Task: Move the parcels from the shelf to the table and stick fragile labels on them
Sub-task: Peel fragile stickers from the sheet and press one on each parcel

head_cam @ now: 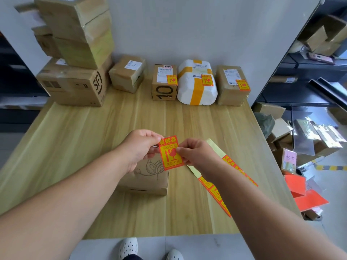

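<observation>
At the far left of the wooden table (pixel 65 147), a tall stack of cardboard boxes (pixel 78 30) stands on a large box printed SF (pixel 75 87). Just right of it sits a small brown box (pixel 127 75) with a white shipping slip on top. Three parcels follow side by side along the back edge, each with a red-and-yellow sticker on top: a box marked 10 (pixel 164 83), a white foam parcel (pixel 197 87) bound in yellow tape, and a brown taped box (pixel 231 89).

Nearer the camera, the left hand (pixel 139 147) pinches the upper left corner of a loose fragile label (pixel 170 152) between thumb and curled fingers. The right hand (pixel 197 152) pinches the label's right edge in the same way. The label is held in the air, printed side to the camera, just above the far right corner of a flat brown parcel (pixel 146 182). That parcel is printed with a headphone outline and lies on the table beneath the left hand. Two white perforated shoes (pixel 129 248) show at the bottom edge.

Right of the parcel, partly under the right wrist, a strip of labels (pixel 214 190) lies on pale backing paper. Beyond the table's right edge, dark shelves (pixel 309 68) hold more boxes, and orange-red sheets (pixel 304 192) lie on the floor among loose cartons
</observation>
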Motion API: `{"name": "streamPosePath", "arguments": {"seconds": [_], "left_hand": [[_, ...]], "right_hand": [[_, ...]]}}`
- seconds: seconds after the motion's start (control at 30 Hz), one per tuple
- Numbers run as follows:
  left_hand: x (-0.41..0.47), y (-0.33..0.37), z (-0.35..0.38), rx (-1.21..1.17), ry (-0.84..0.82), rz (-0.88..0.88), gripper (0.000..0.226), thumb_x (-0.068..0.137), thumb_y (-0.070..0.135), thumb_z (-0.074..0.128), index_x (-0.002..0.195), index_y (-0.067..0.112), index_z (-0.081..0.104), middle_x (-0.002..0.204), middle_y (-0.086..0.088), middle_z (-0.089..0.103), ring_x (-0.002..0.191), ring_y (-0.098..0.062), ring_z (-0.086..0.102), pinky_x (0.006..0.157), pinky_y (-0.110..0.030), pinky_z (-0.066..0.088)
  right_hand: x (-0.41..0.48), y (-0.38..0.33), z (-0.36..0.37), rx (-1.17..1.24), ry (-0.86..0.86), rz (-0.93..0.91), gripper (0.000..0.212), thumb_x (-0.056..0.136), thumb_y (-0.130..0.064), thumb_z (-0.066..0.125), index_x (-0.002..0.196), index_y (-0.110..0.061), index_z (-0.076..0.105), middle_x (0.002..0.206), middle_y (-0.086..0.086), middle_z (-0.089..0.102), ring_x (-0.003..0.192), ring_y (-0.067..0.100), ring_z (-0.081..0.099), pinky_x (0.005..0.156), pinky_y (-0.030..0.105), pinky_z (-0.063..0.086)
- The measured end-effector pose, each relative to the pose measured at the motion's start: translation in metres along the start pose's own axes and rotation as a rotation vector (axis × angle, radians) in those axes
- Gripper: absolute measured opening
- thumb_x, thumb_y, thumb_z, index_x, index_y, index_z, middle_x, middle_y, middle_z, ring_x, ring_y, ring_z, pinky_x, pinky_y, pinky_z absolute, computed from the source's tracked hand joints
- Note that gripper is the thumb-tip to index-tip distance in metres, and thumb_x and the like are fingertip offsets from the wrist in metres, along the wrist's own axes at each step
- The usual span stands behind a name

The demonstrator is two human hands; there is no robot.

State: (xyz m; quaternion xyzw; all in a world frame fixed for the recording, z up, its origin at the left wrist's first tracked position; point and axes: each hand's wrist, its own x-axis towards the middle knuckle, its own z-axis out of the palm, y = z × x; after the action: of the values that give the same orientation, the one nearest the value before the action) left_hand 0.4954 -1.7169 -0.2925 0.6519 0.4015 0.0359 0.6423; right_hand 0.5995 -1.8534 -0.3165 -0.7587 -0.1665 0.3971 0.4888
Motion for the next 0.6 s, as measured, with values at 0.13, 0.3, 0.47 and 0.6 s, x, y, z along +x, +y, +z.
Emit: {"name": "streamPosePath", "arguments": {"seconds": [0.13,0.3,0.47,0.6], "left_hand": [[0.007,-0.006,-0.015,0.033,0.009,0.012,0.019,0.096,0.012,0.052,0.087,0.015,0.068,0.092,-0.008,0.072,0.075,-0.015,0.062,0.078,-0.033,0.051],[0.019,-0.016,-0.033,0.111,0.040,0.086,0.027,0.093,0.008,0.053,0.118,0.012,0.062,0.105,-0.007,0.066,0.089,-0.015,0.060,0.076,-0.028,0.047],[0.030,-0.031,-0.058,0.319,0.101,0.170,0.036,0.093,0.011,0.054,0.129,0.014,0.053,0.112,-0.001,0.059,0.094,-0.015,0.056,0.083,-0.025,0.041],[0.035,-0.054,-0.064,0.563,0.046,0.232,0.034,0.091,0.014,0.058,0.124,0.016,0.057,0.116,-0.001,0.058,0.102,-0.018,0.057,0.093,-0.030,0.045]], "right_hand": [[0.004,-0.002,0.018,0.000,0.010,0.028,0.017,0.094,-0.012,0.061,0.076,-0.013,0.060,0.066,0.001,0.060,0.057,0.010,0.049,0.053,0.019,0.041],[0.010,-0.005,0.037,0.047,0.063,0.083,0.017,0.094,-0.011,0.061,0.077,-0.013,0.059,0.065,0.001,0.062,0.056,0.010,0.051,0.053,0.021,0.040],[0.017,0.004,0.048,0.051,0.180,0.200,0.017,0.092,-0.010,0.063,0.076,-0.012,0.058,0.062,0.001,0.062,0.054,0.011,0.049,0.050,0.022,0.037],[0.025,0.013,0.058,0.066,0.243,0.265,0.014,0.089,-0.010,0.066,0.078,-0.011,0.059,0.066,0.003,0.062,0.055,0.012,0.049,0.046,0.021,0.036]]}}
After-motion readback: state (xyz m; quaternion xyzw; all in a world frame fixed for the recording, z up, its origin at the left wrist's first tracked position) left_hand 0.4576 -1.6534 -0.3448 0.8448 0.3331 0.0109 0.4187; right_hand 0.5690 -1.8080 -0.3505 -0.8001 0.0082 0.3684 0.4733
